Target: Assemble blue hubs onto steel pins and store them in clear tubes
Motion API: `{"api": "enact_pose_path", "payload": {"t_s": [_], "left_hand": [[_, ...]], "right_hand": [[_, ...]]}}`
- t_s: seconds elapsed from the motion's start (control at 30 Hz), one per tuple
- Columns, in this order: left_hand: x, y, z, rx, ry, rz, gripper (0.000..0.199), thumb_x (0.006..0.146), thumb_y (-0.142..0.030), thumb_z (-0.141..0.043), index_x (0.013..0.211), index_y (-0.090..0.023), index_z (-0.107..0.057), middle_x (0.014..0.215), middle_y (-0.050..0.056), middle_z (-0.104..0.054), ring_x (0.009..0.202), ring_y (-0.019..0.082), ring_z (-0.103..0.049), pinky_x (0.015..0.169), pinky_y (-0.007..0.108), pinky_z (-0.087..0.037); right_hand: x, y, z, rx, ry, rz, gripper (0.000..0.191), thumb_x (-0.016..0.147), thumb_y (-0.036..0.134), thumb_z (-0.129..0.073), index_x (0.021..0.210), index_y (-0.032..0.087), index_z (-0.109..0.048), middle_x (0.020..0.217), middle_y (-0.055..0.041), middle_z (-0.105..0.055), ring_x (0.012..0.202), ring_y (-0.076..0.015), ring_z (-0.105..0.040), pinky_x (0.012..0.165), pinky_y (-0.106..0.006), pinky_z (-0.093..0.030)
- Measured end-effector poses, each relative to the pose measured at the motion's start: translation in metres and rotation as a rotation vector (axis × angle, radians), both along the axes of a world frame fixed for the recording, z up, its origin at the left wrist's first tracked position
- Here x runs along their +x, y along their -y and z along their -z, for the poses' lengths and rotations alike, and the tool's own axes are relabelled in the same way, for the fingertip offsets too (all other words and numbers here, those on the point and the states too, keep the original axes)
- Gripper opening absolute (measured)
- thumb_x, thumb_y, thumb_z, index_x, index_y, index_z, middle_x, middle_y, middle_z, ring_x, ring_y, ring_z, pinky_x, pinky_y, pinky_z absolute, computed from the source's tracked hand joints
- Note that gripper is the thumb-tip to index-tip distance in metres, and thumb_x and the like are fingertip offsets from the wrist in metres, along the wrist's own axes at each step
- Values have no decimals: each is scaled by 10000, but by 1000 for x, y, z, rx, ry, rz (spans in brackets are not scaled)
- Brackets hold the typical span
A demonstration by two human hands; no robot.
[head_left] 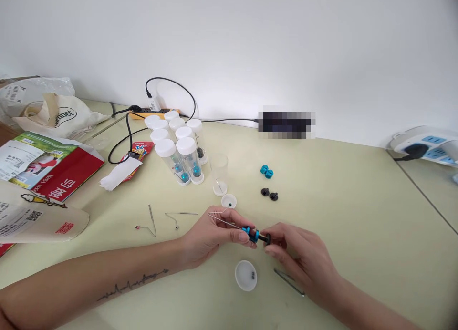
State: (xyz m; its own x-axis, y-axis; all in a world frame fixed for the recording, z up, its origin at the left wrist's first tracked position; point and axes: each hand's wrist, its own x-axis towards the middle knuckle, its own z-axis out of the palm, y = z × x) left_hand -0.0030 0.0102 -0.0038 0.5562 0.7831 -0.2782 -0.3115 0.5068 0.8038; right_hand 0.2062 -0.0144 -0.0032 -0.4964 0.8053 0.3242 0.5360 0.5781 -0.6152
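My left hand (214,234) pinches the blue piece (255,235) between thumb and fingers, near the white cap (243,278) on the table (365,201), while my right hand (309,256) nips the black knob (268,239) at its end, fingertips nearly together

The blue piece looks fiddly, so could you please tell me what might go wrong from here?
The blue piece might slip, as the left hand only pinches it while the right hand grips the black knob at its end. A knock could scatter the tiny dark parts in the nearer white cap. The open clear tube stands close to the left hand and might tip.
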Motion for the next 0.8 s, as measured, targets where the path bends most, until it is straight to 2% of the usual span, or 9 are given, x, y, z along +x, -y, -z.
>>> {"api": "enact_pose_path", "payload": {"t_s": [0.13,0.2,0.37,0.47,0.57,0.7,0.8], "left_hand": [[0,1,-2,17,0,15,159,656,-135,-754,808,-132,-706,789,43,-708,727,159,-671,767,295,-504],[-1,1,-2,20,0,12,162,665,-134,-748,821,-133,-705,797,43,-710,737,158,-671,781,298,-503],[-1,-1,2,14,-1,-17,172,674,-146,-745,839,-129,-699,815,55,-708,761,159,-663,817,322,-500],[-1,-1,3,15,-8,-36,174,674,-143,-745,841,-129,-698,821,58,-705,781,163,-658,832,340,-501],[-1,0,3,19,-13,-28,170,672,-130,-745,836,-131,-701,814,48,-702,776,160,-660,835,341,-503],[-1,0,3,36,-19,-9,178,668,-115,-745,841,-131,-705,804,42,-703,769,160,-664,830,336,-508],[-1,1,3,34,-6,-16,165,677,-117,-739,839,-131,-705,815,49,-706,784,164,-663,836,341,-509]], "right_hand": [[0,-1,-1,-24,22,-5,257,955,286,-370,782,196,-536,566,31,-460,490,-102,-407,480,-216,-333],[0,-1,-2,-50,26,3,255,956,279,-368,775,198,-528,562,35,-445,489,-100,-395,477,-214,-322],[-2,-1,-2,-96,-27,31,60,922,244,-459,940,225,-512,689,27,-541,571,-98,-480,538,-201,-385],[-1,-1,1,-155,-81,39,80,915,229,-468,984,242,-506,730,21,-552,607,-101,-497,549,-198,-399],[1,-1,5,-254,-90,41,77,920,279,-464,905,225,-517,659,30,-505,553,-97,-435,495,-194,-352],[3,-1,6,-295,-50,38,237,938,333,-415,755,202,-489,566,44,-384,496,-90,-315,456,-208,-262],[2,-1,4,-302,-60,39,192,933,322,-429,795,208,-499,580,41,-417,501,-91,-340,460,-205,-281]]}}
